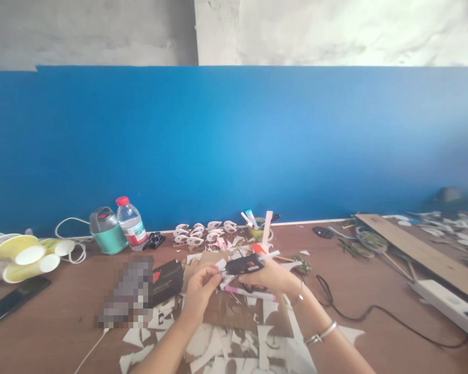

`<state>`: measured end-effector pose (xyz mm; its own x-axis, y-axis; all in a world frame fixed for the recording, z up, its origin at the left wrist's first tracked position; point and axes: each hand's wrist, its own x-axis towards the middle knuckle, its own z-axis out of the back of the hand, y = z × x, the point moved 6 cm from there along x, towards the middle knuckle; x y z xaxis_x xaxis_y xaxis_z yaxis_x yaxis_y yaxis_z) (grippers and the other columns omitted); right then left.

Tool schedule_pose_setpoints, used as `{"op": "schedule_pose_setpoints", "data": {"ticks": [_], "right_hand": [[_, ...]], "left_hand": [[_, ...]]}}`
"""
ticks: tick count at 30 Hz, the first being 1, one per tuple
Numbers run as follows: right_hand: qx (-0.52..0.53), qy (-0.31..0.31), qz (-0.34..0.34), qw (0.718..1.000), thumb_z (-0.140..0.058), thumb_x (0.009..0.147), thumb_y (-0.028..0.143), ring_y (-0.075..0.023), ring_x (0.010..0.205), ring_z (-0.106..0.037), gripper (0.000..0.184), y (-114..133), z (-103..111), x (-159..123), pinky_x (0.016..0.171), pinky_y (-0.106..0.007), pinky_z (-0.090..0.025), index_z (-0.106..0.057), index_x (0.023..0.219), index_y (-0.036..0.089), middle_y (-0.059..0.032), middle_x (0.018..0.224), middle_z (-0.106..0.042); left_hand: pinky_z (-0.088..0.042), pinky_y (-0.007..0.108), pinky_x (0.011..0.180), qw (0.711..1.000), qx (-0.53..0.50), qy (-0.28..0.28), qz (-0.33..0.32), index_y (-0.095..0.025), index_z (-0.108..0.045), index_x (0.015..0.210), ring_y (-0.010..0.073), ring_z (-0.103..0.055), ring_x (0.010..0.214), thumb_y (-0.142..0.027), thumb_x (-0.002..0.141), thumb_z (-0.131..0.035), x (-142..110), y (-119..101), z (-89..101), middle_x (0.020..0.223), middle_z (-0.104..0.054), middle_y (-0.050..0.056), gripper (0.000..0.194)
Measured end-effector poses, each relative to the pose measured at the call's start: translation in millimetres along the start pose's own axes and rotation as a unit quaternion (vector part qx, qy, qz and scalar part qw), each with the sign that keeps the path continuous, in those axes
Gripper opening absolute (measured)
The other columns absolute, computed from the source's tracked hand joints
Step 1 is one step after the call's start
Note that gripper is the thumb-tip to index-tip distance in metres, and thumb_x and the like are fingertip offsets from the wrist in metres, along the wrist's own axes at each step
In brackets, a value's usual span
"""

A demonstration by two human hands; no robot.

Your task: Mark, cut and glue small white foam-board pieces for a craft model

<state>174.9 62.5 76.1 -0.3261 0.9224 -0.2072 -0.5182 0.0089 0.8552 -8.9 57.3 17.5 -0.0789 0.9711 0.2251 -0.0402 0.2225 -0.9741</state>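
Steady the glue gun (244, 264)
Your right hand (271, 277) wraps it; your left hand (203, 282) pinches a white piece (220, 264), thumb near finger — stay clear of the nozzle (224, 270).

Everything here sits on a broad tabletop with a brown surface (343, 291). Loose, jagged white paper scraps (132, 336) litter the near middle, around a flat brown cardboard sheet (242, 316). To the left I see a flat black box with a red mark (169, 285), a dark, glossy phone (17, 300) and yellow-and-white paper cups (21, 252) on their sides. Towards the back stand a clear plastic bottle with a red cap (131, 226) and small curled white paper cutouts (195, 241). On the right, a thin black cord (364, 314) snakes near a long brown board (413, 254).
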Motion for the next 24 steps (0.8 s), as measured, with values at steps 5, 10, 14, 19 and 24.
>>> {"op": "schedule_pose_setpoints", "data": {"ticks": [5, 10, 14, 19, 24], "right_hand": [[-0.001, -0.002, -0.009, 1.0, -0.066, 0.064, 0.021, -0.0073, 0.046, -0.042, 0.01, -0.3, 0.1, -0.1, 0.04, -0.019, -0.031, -0.057, 0.064, 0.018, 0.0057, 0.051, -0.056], [0.005, 0.0, -0.005, 1.0, -0.065, 0.065, 0.019, -0.0066, 0.045, -0.041, 0.01, 2.4, -0.3, -1.3, 0.04, -0.018, -0.03, -0.056, 0.061, 0.018, 0.0063, 0.05, -0.054], [0.004, 0.002, -0.004, 1.0, -0.064, 0.065, 0.018, -0.0069, 0.045, -0.042, 0.01, 2.5, -0.4, -0.8, 0.04, -0.019, -0.03, -0.055, 0.061, 0.018, 0.0062, 0.05, -0.054], [0.003, 0.0, -0.011, 1.0, -0.065, 0.066, 0.019, -0.0071, 0.046, -0.042, 0.007, 1.6, 0.2, -2.0, 0.041, -0.018, -0.031, -0.057, 0.065, 0.018, 0.0057, 0.051, -0.055], [-0.001, 0.003, -0.015, 1.0, -0.064, 0.066, 0.019, -0.0069, 0.046, -0.042, 0.008, 1.9, 0.4, -2.0, 0.041, -0.018, -0.031, -0.056, 0.063, 0.018, 0.0057, 0.051, -0.056]], "left_hand": [[-0.042, 0.036, 0.091, 1.0, 0.0, -0.001, 0.0, -0.019, -0.064, 0.063, 0.0268, -0.06, 0.095, -0.043, 0.07, -0.07, 0.2, 0.0, 0.2, 0.094, -0.067, 0.007, 0.025], [-0.04, 0.037, 0.093, 1.0, -0.002, 0.002, -0.002, -0.019, -0.065, 0.065, 0.0267, -0.06, 0.096, -0.04, 0.071, -0.07, 0.0, 0.3, -0.1, 0.094, -0.066, 0.007, 0.023], [-0.04, 0.037, 0.093, 1.0, -0.004, 0.004, 0.002, -0.019, -0.064, 0.064, 0.0268, -0.059, 0.097, -0.038, 0.071, -0.07, 0.2, 2.0, -0.3, 0.095, -0.066, 0.007, 0.021], [-0.039, 0.036, 0.093, 1.0, -0.006, 0.004, 0.009, -0.019, -0.064, 0.065, 0.0265, -0.058, 0.098, -0.036, 0.071, -0.07, 0.6, 3.9, 0.1, 0.096, -0.065, 0.007, 0.019], [-0.038, 0.036, 0.093, 1.0, -0.009, 0.012, 0.013, -0.019, -0.064, 0.066, 0.0259, -0.058, 0.097, -0.035, 0.072, -0.069, 0.1, 5.2, -0.4, 0.096, -0.064, 0.007, 0.018]]}}
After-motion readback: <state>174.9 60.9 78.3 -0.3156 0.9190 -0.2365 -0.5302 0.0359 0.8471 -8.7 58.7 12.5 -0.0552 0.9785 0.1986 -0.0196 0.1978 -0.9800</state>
